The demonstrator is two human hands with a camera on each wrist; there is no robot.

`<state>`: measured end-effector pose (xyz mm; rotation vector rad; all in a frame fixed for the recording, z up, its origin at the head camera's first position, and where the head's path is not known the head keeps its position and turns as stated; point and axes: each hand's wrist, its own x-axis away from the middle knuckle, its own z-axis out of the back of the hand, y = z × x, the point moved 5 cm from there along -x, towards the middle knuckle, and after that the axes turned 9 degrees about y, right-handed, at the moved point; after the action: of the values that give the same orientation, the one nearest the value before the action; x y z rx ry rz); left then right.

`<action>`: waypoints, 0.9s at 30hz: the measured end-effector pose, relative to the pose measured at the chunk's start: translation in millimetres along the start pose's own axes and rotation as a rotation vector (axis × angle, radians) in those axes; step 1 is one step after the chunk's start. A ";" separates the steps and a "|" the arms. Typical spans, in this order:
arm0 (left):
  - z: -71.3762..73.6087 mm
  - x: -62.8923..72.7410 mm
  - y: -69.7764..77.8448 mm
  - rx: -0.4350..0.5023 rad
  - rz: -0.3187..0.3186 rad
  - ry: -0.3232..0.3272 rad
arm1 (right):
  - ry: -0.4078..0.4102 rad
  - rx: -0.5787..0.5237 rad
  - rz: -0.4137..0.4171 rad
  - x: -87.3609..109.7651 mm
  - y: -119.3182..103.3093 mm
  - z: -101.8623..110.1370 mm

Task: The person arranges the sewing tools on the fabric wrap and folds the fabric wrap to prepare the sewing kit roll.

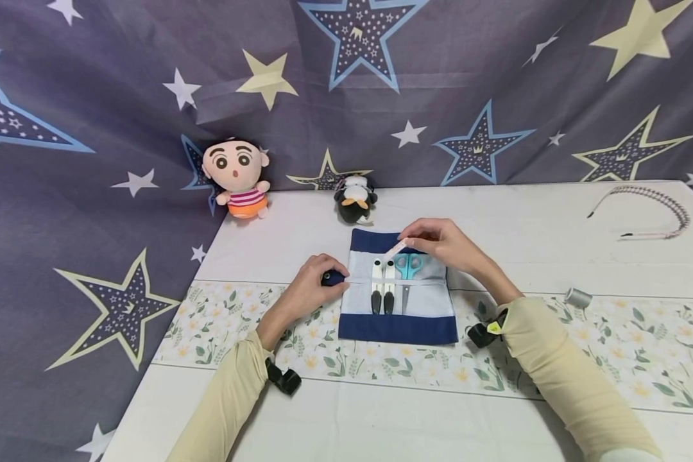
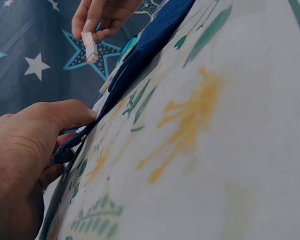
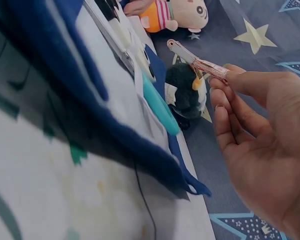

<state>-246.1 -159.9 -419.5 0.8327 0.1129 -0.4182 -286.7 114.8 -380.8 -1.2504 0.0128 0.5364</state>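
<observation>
A blue-edged cloth pouch point(image 1: 398, 328) lies unfolded on the table, its pale inside facing up. Under its elastic band sit two slim white tools point(image 1: 376, 289) with black ends and a pair of turquoise-handled scissors point(image 1: 409, 264). My left hand point(image 1: 314, 285) pinches the pouch's left side by a dark blue tab point(image 1: 332, 277) with a snap. Above the pouch's upper part, my right hand point(image 1: 441, 242) holds a slim pinkish-white strip point(image 3: 197, 61) between thumb and fingers. One end of that strip shows a small hole; its exact kind is unclear.
A grey thread spool point(image 1: 578, 298) lies right of the pouch. At the back stand a striped-shirt doll point(image 1: 242, 186) and a penguin plush point(image 1: 355, 202). A headband point(image 1: 678, 215) rests at the far right. A star-patterned curtain point(image 1: 427, 115) hangs behind the table.
</observation>
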 end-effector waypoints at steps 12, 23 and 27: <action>-0.8 -1.0 0.8 -0.008 -0.002 -0.007 | -0.070 0.013 0.023 -11.1 -5.3 -26.7; -1.0 -1.6 -0.4 -0.015 -0.008 0.000 | -0.117 0.075 0.012 -16.7 -14.4 -32.0; -0.7 -1.8 0.2 -0.018 -0.010 -0.003 | -0.130 0.068 0.008 -19.5 -17.2 -33.3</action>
<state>-247.7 -158.7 -419.4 0.8144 0.1182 -0.4272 -287.9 73.8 -370.7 -1.1482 -0.0728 0.6183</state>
